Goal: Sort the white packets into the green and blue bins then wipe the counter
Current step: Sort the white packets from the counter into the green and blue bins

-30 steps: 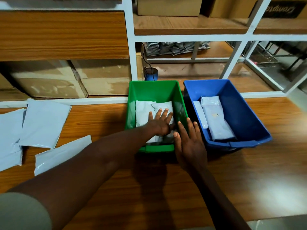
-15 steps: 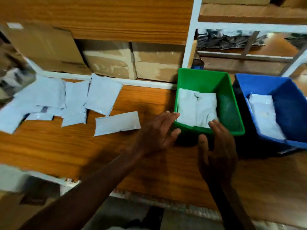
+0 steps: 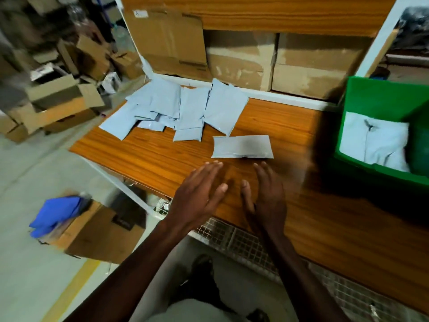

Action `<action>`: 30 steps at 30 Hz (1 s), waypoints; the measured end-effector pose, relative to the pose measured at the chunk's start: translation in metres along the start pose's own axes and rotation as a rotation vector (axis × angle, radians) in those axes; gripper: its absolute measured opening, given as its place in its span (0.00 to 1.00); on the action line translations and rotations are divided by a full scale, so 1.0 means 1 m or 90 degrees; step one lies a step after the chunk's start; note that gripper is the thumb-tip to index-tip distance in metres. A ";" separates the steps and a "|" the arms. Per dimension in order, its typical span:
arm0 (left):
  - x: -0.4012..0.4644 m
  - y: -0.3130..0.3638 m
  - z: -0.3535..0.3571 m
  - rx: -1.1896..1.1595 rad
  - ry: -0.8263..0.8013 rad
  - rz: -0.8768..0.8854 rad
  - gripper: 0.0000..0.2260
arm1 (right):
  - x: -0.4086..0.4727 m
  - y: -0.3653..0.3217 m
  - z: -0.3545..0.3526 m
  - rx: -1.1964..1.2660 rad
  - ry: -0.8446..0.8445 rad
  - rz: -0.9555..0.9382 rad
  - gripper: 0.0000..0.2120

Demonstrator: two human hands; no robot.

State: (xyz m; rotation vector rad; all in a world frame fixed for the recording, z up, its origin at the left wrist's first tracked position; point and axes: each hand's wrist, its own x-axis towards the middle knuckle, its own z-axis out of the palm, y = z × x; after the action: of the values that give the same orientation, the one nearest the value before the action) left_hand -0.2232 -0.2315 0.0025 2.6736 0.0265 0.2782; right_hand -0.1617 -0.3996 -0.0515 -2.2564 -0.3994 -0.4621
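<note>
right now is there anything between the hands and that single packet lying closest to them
No. In the head view only bare wooden counter lies between the left hand, the right hand and the single packet. Both hands are empty.

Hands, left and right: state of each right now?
Left hand: open, fingers straight, holding nothing.
Right hand: open, fingers straight, holding nothing.

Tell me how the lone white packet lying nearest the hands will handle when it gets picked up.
The lone packet lies thin and flat on the counter, so it is probably light and will likely sag if lifted by one edge. Its smooth, plastic-looking skin may be slippery, so it could slide rather than lift under a flat push. It has nothing round, so it should not roll.
</note>
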 end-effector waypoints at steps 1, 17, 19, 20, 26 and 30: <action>0.004 -0.010 -0.002 0.000 0.000 0.001 0.25 | 0.003 -0.006 0.007 0.013 -0.007 0.012 0.27; 0.241 -0.156 0.015 -0.001 -0.071 0.214 0.25 | 0.121 -0.070 0.170 -0.260 0.039 0.376 0.35; 0.275 -0.156 0.030 0.066 -0.073 0.246 0.26 | 0.137 -0.072 0.181 -0.316 -0.029 0.466 0.36; 0.290 -0.154 0.038 0.103 -0.081 0.251 0.27 | 0.142 -0.070 0.187 -0.325 -0.058 0.498 0.35; 0.344 -0.152 0.077 0.235 -0.172 0.262 0.31 | 0.145 -0.038 0.194 -0.346 -0.108 0.528 0.40; 0.351 -0.154 0.089 0.287 -0.221 0.309 0.32 | 0.146 -0.018 0.173 -0.369 -0.179 0.478 0.46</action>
State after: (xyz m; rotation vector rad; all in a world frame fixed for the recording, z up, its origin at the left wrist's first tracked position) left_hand 0.1428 -0.1094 -0.0759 3.1031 -0.7565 -0.0618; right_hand -0.0057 -0.2375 -0.0831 -2.8058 0.5177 0.1640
